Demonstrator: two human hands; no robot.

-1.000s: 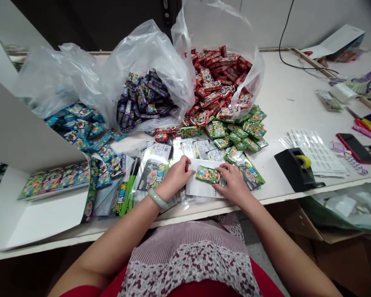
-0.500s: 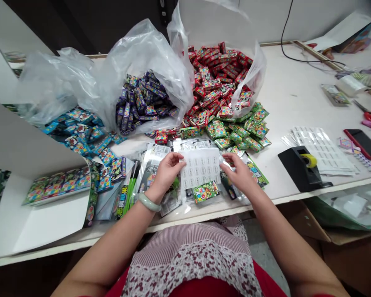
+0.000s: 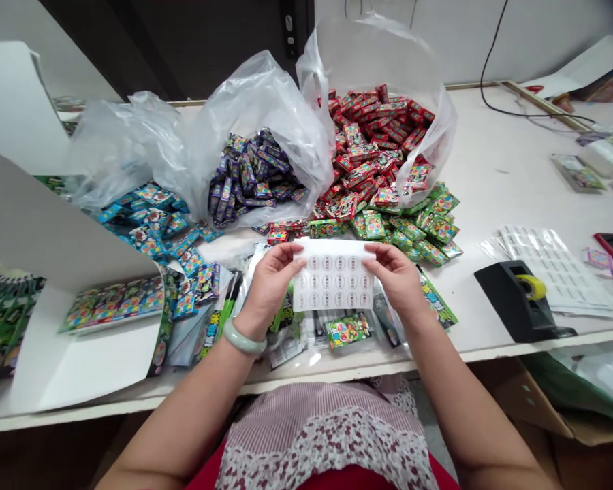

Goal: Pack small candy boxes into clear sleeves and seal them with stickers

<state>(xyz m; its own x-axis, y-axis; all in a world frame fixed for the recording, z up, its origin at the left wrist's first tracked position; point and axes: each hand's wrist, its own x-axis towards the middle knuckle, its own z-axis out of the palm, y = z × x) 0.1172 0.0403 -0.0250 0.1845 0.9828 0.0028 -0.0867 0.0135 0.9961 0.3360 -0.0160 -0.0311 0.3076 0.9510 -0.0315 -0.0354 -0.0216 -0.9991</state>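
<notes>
Left hand and right hand: thumbs and fingers pinched closed on upper corners of white rectangular sheet of printed circles, held over white tabletop, near small flat green packet.

Pale green bangle, striped floral apron, red top

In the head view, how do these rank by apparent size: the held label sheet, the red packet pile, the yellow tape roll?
1. red packet pile (largest)
2. held label sheet
3. yellow tape roll (smallest)

Label sheet, print illegibly small
</notes>
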